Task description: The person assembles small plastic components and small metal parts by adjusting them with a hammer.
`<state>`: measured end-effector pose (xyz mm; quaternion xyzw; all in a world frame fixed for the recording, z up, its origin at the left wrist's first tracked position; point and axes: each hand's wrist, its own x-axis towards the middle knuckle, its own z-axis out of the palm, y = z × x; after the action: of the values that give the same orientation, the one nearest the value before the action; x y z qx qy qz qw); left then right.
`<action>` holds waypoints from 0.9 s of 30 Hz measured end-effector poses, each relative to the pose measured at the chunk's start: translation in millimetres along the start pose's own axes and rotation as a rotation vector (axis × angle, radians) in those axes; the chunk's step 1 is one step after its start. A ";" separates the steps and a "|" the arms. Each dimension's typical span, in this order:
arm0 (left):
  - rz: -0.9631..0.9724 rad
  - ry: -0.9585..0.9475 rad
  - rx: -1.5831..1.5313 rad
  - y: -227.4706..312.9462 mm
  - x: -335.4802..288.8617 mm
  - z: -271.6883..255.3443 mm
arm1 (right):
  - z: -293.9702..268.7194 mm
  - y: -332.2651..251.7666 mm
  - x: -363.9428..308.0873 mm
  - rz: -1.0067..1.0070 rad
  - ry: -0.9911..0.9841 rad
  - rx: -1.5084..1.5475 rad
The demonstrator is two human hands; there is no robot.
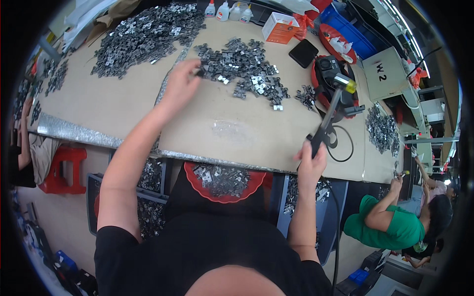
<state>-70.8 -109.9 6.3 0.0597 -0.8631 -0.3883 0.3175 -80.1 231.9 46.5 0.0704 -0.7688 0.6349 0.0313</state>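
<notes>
My left hand (181,84) reaches over the table beside a pile of small metal parts (232,61). Its fingers are closed on a small black piece (199,72), too little to make out fully. At the right, my right hand (314,162) grips the dark handle of a hammer-like tool (330,114), raised at a tilt. The tool has a grey shaft and a silver head with a yellow end. A small cluster of metal parts (306,96) lies left of its head.
A large heap of metal parts (143,37) covers the back left. Glue bottles (222,11), an orange box (280,27) and a black tablet-like slab (303,53) stand or lie behind. A red basin (217,185) of parts sits at my lap. A co-worker in green (390,224) works at right.
</notes>
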 end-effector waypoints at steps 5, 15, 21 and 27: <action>0.019 0.028 0.150 -47.3 61.2 11.0 | 10.5 3.2 73.0 -0.135 0.088 0.068; 0.004 -0.526 0.173 -53.4 143.7 38.7 | 13.3 36.6 119.6 -0.179 -0.039 -0.380; -0.058 -0.547 -0.041 -76.7 163.7 93.4 | 21.1 33.6 115.7 -0.351 -0.080 -0.566; 0.214 -0.756 0.108 -44.1 170.1 125.2 | 16.7 51.5 141.9 -0.105 -0.094 -0.566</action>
<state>-286.2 -120.7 -1.8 -0.1610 -0.9397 -0.3015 0.0123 -227.2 215.2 12.8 0.1280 -0.9112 0.3889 0.0468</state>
